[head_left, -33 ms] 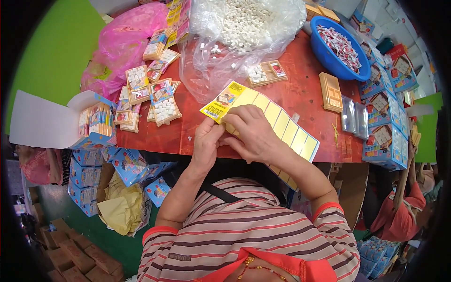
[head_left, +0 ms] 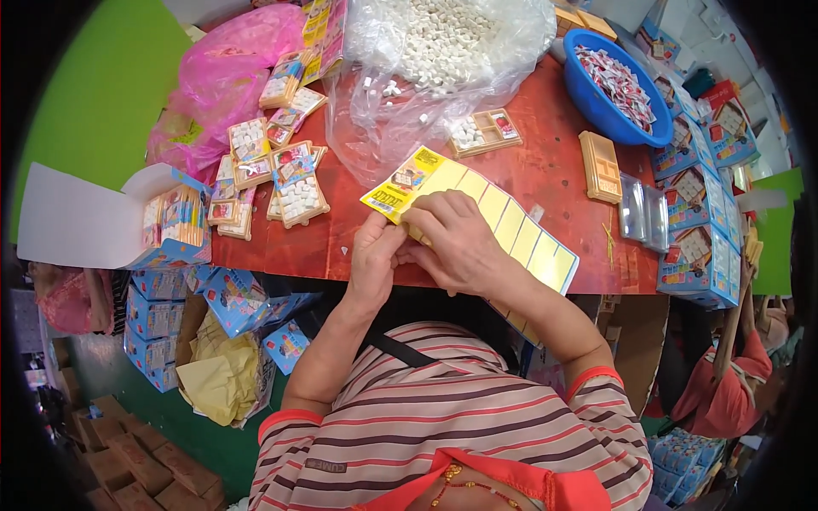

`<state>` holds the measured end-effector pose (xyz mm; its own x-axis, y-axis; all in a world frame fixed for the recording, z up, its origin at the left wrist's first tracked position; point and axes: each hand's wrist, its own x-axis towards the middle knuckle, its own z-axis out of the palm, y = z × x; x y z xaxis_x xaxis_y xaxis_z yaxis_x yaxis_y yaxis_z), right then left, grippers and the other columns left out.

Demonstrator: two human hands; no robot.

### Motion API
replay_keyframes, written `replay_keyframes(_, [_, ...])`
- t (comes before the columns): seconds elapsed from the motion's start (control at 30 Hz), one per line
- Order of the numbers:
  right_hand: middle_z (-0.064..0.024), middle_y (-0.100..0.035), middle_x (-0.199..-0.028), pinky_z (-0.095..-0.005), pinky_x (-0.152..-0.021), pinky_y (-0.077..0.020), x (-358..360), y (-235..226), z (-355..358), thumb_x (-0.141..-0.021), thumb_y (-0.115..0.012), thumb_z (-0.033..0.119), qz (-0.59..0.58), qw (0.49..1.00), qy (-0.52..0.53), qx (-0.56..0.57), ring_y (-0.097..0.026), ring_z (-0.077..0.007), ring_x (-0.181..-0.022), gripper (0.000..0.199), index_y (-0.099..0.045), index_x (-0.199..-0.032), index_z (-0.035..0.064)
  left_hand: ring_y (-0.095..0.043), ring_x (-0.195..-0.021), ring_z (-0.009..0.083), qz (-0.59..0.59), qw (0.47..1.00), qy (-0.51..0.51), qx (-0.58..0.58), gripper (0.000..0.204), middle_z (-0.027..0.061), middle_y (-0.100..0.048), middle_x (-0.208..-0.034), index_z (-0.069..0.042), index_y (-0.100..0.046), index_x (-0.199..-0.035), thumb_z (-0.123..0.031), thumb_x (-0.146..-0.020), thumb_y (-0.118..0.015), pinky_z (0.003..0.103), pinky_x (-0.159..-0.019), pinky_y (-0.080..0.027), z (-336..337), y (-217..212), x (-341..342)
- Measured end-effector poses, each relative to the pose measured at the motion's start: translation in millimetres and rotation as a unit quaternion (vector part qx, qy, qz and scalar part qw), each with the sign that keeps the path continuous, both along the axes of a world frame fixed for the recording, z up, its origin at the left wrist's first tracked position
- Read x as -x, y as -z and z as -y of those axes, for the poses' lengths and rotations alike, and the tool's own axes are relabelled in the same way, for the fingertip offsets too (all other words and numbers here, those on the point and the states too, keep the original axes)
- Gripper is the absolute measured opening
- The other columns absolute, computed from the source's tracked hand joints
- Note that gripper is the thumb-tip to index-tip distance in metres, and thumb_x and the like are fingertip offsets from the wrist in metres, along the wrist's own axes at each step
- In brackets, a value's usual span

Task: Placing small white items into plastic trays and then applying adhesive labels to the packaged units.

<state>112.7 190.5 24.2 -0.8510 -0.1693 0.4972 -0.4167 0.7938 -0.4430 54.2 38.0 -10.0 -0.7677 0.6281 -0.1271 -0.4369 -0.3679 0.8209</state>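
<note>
Over the near edge of the red table, I hold a sheet of yellow stickers (head_left: 521,228) that slants down to the right. My left hand (head_left: 373,255) is closed at its left end, thumb and fingers pinching near the printed yellow label (head_left: 404,184). Lying across the sheet's lower side, my right hand (head_left: 458,243) has bent fingers that meet the left fingertips. What exactly its fingertips grip is hidden beneath them. Just beyond the sheet lies an open compartment box (head_left: 484,134) with white cubes and a red packet.
Filled boxes (head_left: 298,198) pile up at the left, beside an open carton (head_left: 175,247). A clear bag of white cubes (head_left: 443,43) lies at the back. A blue basin (head_left: 573,89) of small packets, an empty tray (head_left: 599,162) and stacked blue cartons (head_left: 700,264) occupy the right.
The printed label's corner has shifted very slightly to the left. Both hands stay in nearly the same place.
</note>
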Motion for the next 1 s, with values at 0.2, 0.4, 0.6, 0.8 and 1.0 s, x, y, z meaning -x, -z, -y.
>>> replay_keyframes(0.2, [-0.0116, -0.057, -0.105, -0.045, -0.092, -0.0423, -4, 10, 4, -0.07, -0.067, 0.003, -0.016, 0.998, 0.004, -0.063, -0.057, -0.0319, -0.098, 0.042, -0.059, -0.111, 0.0046, -0.071, -0.082, 0.0213, 0.03, 0.999, -0.011, 0.002, 0.028, 0.0149, -0.066, -0.106, -0.001, -0.049, -0.125, -0.016, -0.102, -0.045, 0.031, -0.072, -0.059, 10, 1, 5])
replay_keyframes(0.4, [-0.0124, -0.058, -0.107, -0.0471, -0.099, -0.0403, -7, 9, 4, -0.07, -0.065, 0.001, -0.013, 0.997, 0.006, -0.075, -0.057, -0.0322, -0.1, 0.041, -0.06, -0.11, 0.0043, -0.071, -0.078, 0.0208, -0.002, 0.999, 0.024, 0.022, 0.025, 0.015, -0.069, -0.095, 0.001, -0.054, -0.117, -0.017, -0.102, -0.044, 0.032, -0.069, -0.058, 21, 10, 15])
replay_keyframes(0.6, [-0.0124, -0.058, -0.108, -0.0482, -0.101, -0.0385, -13, 6, 1, -0.076, -0.066, 0.004, 0.004, 0.997, 0.005, -0.072, -0.057, -0.032, -0.103, 0.036, -0.06, -0.111, 0.0059, -0.07, -0.074, 0.0197, -0.004, 0.999, 0.052, 0.003, 0.023, 0.0153, -0.071, -0.091, 0.003, -0.058, -0.11, -0.015, -0.102, -0.045, 0.03, -0.068, -0.058, 28, 13, 17])
replay_keyframes(0.8, [-0.0111, -0.06, -0.103, -0.0473, -0.103, -0.0371, -10, 6, -3, -0.083, -0.067, 0.011, 0.037, 0.999, 0.004, 0.022, -0.058, -0.0302, -0.101, 0.023, -0.062, -0.105, 0.0053, -0.07, -0.071, 0.0193, 0.011, 0.999, 0.049, -0.004, 0.022, 0.0147, -0.071, -0.089, 0.003, -0.059, -0.109, -0.014, -0.101, -0.047, 0.028, -0.067, -0.058, 22, 11, 7])
replay_keyframes(1.0, [-0.0101, -0.062, -0.088, -0.0443, -0.098, -0.0394, -7, 8, -3, -0.085, -0.067, 0.012, 0.058, 0.996, 0.016, 0.061, -0.06, -0.0293, -0.09, 0.012, -0.065, -0.094, 0.0037, -0.07, -0.072, 0.0179, -0.047, 0.998, 0.041, 0.03, 0.022, 0.0132, -0.07, -0.088, 0.004, -0.062, -0.106, -0.012, -0.1, -0.048, 0.028, -0.068, -0.057, 18, 6, 1])
